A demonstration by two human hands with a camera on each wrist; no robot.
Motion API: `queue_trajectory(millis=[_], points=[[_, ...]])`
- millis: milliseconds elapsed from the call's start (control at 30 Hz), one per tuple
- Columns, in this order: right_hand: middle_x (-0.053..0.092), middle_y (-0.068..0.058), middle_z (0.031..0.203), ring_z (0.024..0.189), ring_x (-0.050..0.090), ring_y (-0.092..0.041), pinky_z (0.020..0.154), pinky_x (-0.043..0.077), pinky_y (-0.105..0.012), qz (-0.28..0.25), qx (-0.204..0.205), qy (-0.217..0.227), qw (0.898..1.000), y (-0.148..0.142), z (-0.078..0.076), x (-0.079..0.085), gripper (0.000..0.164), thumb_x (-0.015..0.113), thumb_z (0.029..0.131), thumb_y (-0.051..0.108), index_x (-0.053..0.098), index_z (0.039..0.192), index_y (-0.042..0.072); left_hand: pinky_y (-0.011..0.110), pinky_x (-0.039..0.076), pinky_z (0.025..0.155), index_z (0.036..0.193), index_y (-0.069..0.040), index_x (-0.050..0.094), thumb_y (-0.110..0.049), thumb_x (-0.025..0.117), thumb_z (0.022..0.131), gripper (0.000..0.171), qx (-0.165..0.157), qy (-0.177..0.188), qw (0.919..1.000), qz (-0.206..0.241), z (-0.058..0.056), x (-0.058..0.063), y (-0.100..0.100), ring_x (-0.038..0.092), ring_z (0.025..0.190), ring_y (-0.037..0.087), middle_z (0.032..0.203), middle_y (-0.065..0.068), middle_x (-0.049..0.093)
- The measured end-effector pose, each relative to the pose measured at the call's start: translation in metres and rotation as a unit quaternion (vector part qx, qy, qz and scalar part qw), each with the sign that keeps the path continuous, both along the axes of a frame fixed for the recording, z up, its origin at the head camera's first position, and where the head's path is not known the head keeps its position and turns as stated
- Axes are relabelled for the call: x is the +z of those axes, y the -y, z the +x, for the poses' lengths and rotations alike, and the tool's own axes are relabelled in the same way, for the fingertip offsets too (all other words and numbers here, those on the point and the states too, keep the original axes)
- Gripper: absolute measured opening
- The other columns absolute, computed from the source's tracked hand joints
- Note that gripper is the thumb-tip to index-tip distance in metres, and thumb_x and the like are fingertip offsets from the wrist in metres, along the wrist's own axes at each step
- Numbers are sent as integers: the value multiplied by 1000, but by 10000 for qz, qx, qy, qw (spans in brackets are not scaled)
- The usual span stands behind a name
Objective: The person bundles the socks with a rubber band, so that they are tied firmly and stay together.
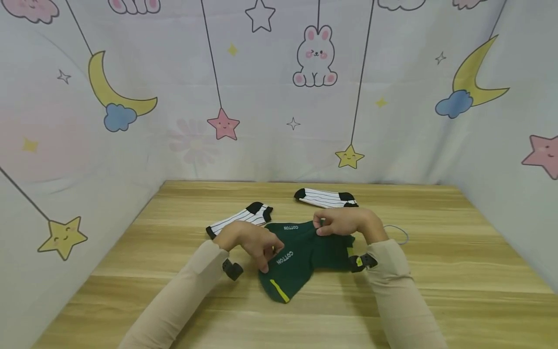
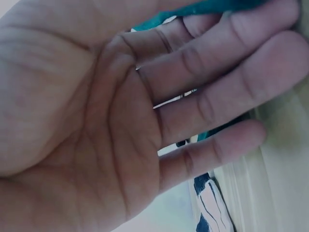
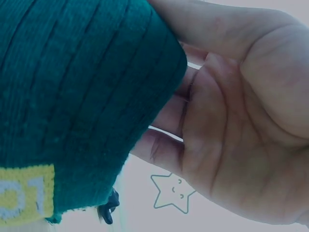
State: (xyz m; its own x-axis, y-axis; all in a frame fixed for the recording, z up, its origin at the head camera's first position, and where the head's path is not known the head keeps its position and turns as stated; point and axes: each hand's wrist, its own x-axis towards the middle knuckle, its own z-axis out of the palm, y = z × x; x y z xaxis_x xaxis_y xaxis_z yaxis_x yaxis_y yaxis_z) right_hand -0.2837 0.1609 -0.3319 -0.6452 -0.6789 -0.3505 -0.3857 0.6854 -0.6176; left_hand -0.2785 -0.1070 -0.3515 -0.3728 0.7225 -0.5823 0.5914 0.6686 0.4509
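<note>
A pair of dark green socks (image 1: 296,259) lies across the middle of the table, printed with COTTON in two places and marked with a yellow stripe at the lower left end. At the left part, my left hand (image 1: 258,242) pinches the green fabric between thumb and index finger; a strip of that fabric (image 2: 203,8) shows at the top of the left wrist view. My right hand (image 1: 342,221) pinches the upper edge farther right. In the right wrist view, the ribbed green cuff (image 3: 91,87) with a yellow label hangs from the right fingers.
Behind my left hand lies a white sock (image 1: 237,219) with dark stripes and black toe and heel. Another striped sock (image 1: 324,198) is near the table's back edge. A thin light-blue loop (image 1: 406,235) sits beside the right wrist. Patterned cloth walls (image 1: 270,155) border the wooden table (image 1: 462,271).
</note>
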Motion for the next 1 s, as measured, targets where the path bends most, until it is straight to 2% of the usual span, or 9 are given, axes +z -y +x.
queue_trajectory(millis=[200,400,667,1000], points=[[44,5,69,63,38,-11,66,36,-29,-157,122,-200,9996,-4,-2,1,7,56,103,15,52,99,10,22,42,64,91,-21,57,-11,77,88,23,-284,-346,9989,105,1,0,2,54,70,6,76,-8,64],[49,4,72,66,43,-11,67,38,-30,-408,111,-478,9980,-10,-2,3,6,60,102,14,56,100,9,21,44,67,98,-20,59,-5,74,88,24,-394,-372,9974,464,-1,3,5,55,71,5,77,-9,63],[58,1,78,71,51,-14,70,42,-31,-517,107,-660,9964,-17,-4,5,11,64,99,17,59,101,8,20,44,68,93,-15,51,-4,73,89,25,-576,-430,9938,843,0,9,5,53,70,4,78,-10,59],[61,0,81,75,55,-16,71,45,-33,-605,-50,-690,9958,-23,-4,7,12,67,97,17,60,101,8,21,43,67,96,-13,60,-4,70,90,15,-499,-695,9907,1061,-5,13,12,51,69,4,77,-9,58]])
